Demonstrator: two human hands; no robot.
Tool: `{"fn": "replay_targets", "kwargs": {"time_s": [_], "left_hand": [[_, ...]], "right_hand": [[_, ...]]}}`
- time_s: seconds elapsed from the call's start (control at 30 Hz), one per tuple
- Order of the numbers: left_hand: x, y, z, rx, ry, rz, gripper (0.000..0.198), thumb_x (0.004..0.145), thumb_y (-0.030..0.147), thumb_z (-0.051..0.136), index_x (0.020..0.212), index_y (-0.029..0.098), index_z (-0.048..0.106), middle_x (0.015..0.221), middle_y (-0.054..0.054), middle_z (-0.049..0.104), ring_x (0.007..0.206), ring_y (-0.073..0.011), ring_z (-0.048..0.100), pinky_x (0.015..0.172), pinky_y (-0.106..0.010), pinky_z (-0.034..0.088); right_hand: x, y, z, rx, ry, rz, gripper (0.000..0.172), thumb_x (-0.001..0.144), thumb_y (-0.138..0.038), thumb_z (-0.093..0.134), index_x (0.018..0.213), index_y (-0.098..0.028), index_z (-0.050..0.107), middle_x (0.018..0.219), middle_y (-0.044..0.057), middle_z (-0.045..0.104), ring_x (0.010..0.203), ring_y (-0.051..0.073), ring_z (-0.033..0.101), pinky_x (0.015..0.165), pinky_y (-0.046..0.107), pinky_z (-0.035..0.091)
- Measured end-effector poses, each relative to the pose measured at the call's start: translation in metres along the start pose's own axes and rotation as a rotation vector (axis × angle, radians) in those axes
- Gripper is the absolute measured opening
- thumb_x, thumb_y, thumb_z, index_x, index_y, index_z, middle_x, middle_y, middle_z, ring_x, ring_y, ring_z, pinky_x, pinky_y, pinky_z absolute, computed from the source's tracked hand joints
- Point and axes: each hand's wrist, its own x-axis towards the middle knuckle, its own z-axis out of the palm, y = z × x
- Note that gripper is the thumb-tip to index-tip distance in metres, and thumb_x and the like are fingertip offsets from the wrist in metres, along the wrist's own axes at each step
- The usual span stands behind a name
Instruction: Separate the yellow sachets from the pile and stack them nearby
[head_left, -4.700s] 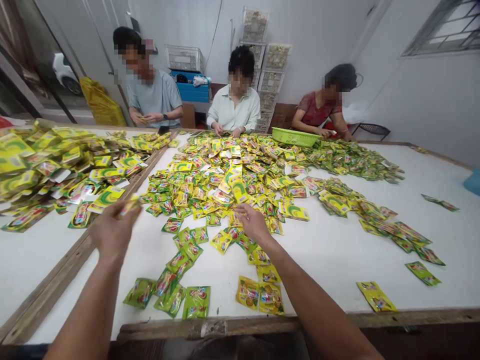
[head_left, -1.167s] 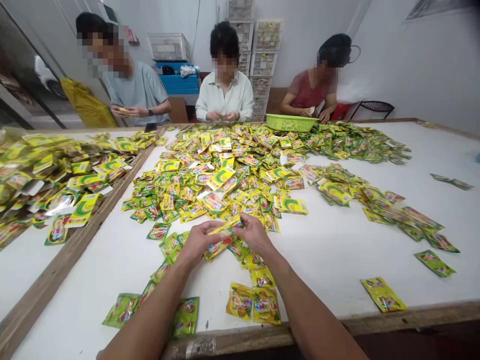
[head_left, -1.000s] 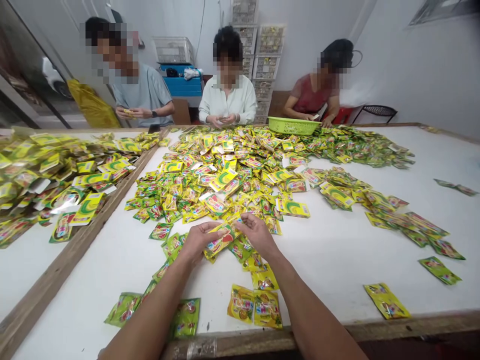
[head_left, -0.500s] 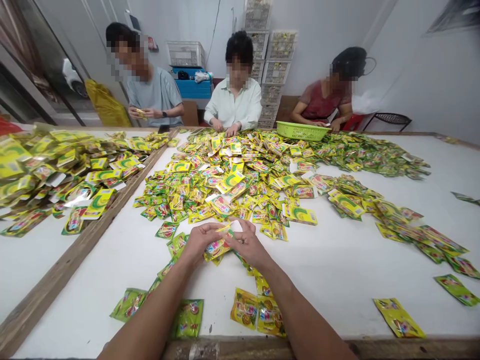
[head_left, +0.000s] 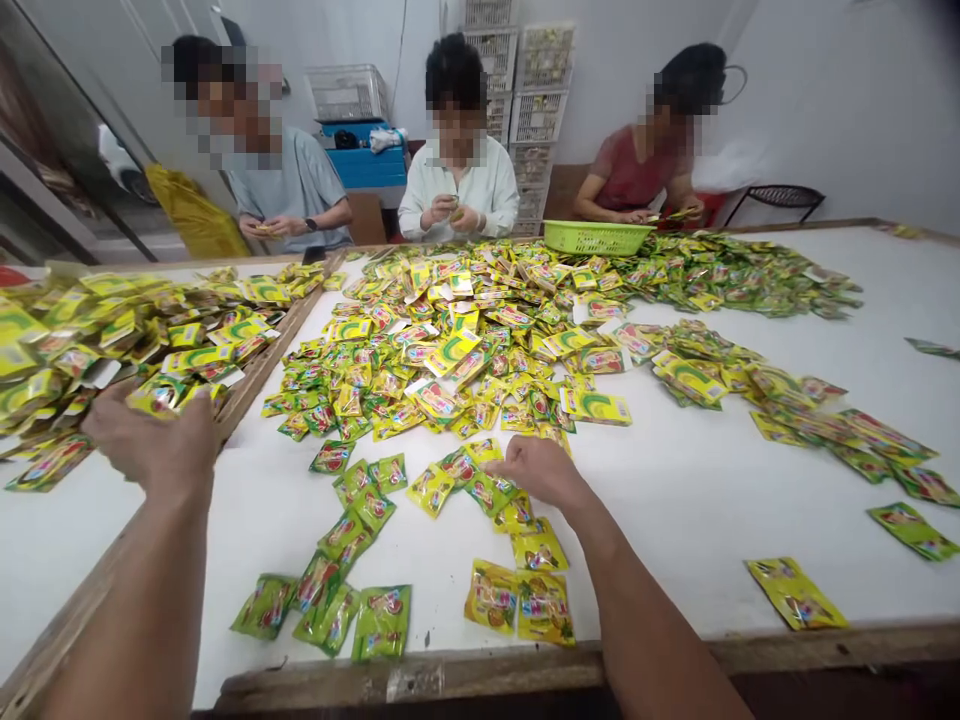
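My left hand (head_left: 154,435) is over the near edge of the box pile (head_left: 127,330), left of the wooden divider, its fingers spread around a yellow-green box (head_left: 161,393); whether it still touches that box I cannot tell. At the middle of the table, my right hand (head_left: 536,465) has its fingers curled above yellow and green sachets (head_left: 487,490), and what its fingertips hold, if anything, is hidden. More green sachets (head_left: 345,540) trail toward the front edge. Beyond both hands lies a heap of mixed boxes and sachets (head_left: 450,350).
A wooden divider (head_left: 255,385) runs along the left. Three people sit across the table, their hands at small packets. A green basket (head_left: 596,238) stands at the far edge. More sachets (head_left: 795,595) lie at the right.
Both hands were together on a box with a white flap. My left hand has moved left to the box pile, and my right hand has moved slightly right. The view has shifted a little.
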Motion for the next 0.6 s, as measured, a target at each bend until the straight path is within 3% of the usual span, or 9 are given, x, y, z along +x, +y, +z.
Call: {"fn": "replay_targets", "kwargs": {"time_s": [0.03, 0.1, 0.17, 0.23, 0.33, 0.47, 0.6], "left_hand": [[-0.007, 0.005, 0.001, 0.021, -0.077, -0.007, 0.057, 0.066, 0.035, 0.067, 0.115, 0.012, 0.05, 0.116, -0.015, 0.056, 0.103, -0.0309, 0.054, 0.085, -0.044, 0.042], [-0.038, 0.02, 0.007, -0.017, -0.413, 0.047, 0.031, 0.071, 0.037, 0.061, 0.094, 0.017, 0.062, 0.091, -0.008, 0.066, 0.086, -0.0257, 0.06, 0.073, -0.035, 0.044], [-0.08, 0.036, 0.019, -0.047, -0.705, 0.139, 0.02, 0.069, 0.04, 0.063, 0.069, 0.019, 0.064, 0.066, -0.003, 0.065, 0.067, -0.0218, 0.059, 0.061, -0.029, 0.039], [-0.12, 0.05, 0.033, -0.006, -0.943, 0.214, 0.024, 0.062, 0.042, 0.069, 0.056, 0.02, 0.061, 0.056, -0.003, 0.061, 0.06, -0.0222, 0.057, 0.056, -0.028, 0.034], [-0.162, 0.061, 0.053, 0.009, -1.019, 0.289, 0.028, 0.052, 0.042, 0.076, 0.055, 0.02, 0.058, 0.062, -0.007, 0.063, 0.07, -0.0253, 0.058, 0.059, -0.027, 0.033], [-0.18, 0.065, 0.071, 0.008, -1.026, 0.413, 0.033, 0.044, 0.032, 0.08, 0.052, 0.02, 0.051, 0.073, -0.008, 0.063, 0.082, -0.0259, 0.058, 0.06, -0.025, 0.033], [-0.179, 0.06, 0.075, -0.186, -1.092, 0.245, 0.028, 0.053, 0.032, 0.077, 0.057, 0.02, 0.051, 0.052, 0.002, 0.051, 0.058, -0.0174, 0.052, 0.054, -0.024, 0.031]], "right_hand": [[-0.001, -0.002, 0.004, -0.059, -0.041, -0.018, 0.042, 0.055, -0.052, 0.074, 0.053, -0.021, 0.045, 0.057, -0.001, 0.052, 0.058, 0.014, 0.047, 0.052, 0.025, 0.026], [-0.003, -0.005, 0.013, -0.136, -0.068, -0.051, 0.044, 0.047, -0.042, 0.081, 0.053, -0.021, 0.042, 0.062, 0.0, 0.052, 0.062, 0.015, 0.047, 0.052, 0.025, 0.025], [-0.002, -0.007, 0.018, -0.152, -0.078, -0.06, 0.041, 0.051, -0.035, 0.079, 0.054, -0.021, 0.041, 0.062, 0.0, 0.05, 0.062, 0.015, 0.047, 0.052, 0.025, 0.025], [0.002, -0.005, 0.017, -0.114, -0.089, -0.043, 0.033, 0.058, -0.032, 0.074, 0.057, -0.021, 0.043, 0.061, -0.001, 0.05, 0.06, 0.015, 0.045, 0.052, 0.024, 0.026], [0.006, 0.001, 0.01, 0.016, -0.017, -0.028, 0.019, 0.066, -0.033, 0.066, 0.067, -0.022, 0.051, 0.061, -0.002, 0.052, 0.059, 0.015, 0.045, 0.054, 0.024, 0.028], [0.008, 0.004, 0.006, 0.196, 0.08, -0.005, 0.018, 0.068, -0.036, 0.06, 0.079, -0.022, 0.059, 0.063, -0.002, 0.056, 0.062, 0.017, 0.05, 0.057, 0.025, 0.033], [0.009, 0.002, 0.009, 0.324, 0.074, 0.046, 0.029, 0.066, -0.041, 0.062, 0.089, -0.022, 0.064, 0.064, -0.001, 0.059, 0.062, 0.018, 0.051, 0.057, 0.027, 0.036]]}}
